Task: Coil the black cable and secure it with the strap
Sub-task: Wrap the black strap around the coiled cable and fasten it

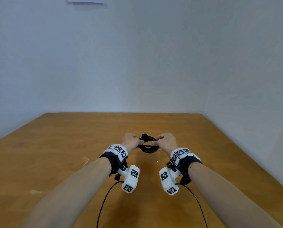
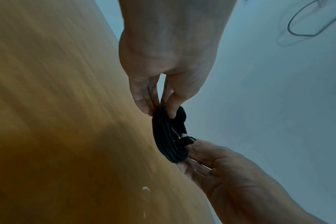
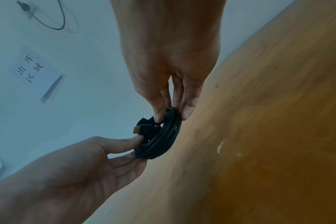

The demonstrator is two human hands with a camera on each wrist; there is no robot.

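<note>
The black cable [image 1: 149,150] is wound into a small round coil and held in the air just above the wooden table [image 1: 63,145]. My left hand [image 1: 141,142] pinches the coil's left side between thumb and fingers. My right hand [image 1: 154,142] pinches the right side the same way. A black fuzzy strap [image 1: 144,136] is wrapped round the coil's far side. The left wrist view shows the coil [image 2: 167,139] edge-on, the strap [image 2: 180,113] by my left thumb, and a connector [image 2: 188,139] sticking out. In the right wrist view the coil [image 3: 163,139] has a gold-tipped connector [image 3: 138,129] projecting from it.
The table meets a pale wall at its far edge. A sheet of paper [image 1: 86,0] hangs high on the wall. Thin black leads [image 1: 104,203] trail from the wrist cameras toward me. Small pale chips [image 1: 85,160] mark the tabletop left of my hands.
</note>
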